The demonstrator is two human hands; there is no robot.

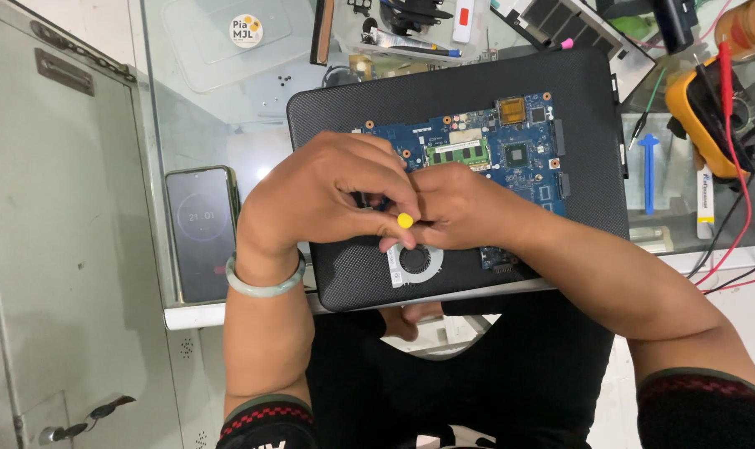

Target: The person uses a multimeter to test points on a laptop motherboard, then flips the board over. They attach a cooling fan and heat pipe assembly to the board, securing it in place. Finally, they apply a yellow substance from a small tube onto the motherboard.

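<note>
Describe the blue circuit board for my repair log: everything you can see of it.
The blue circuit board lies flat on a black textured laptop shell on the glass table. It carries a green memory stick, a dark square chip, copper-ringed screw holes and a silver round fan at its near edge. The left hand and right hand cover its near-left part, pinching a yellow-tipped tool.

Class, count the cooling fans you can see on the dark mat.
1. A round silver cooling fan lies at the near edge of the black textured mat, just below the two hands; these hands may hide others.
</note>
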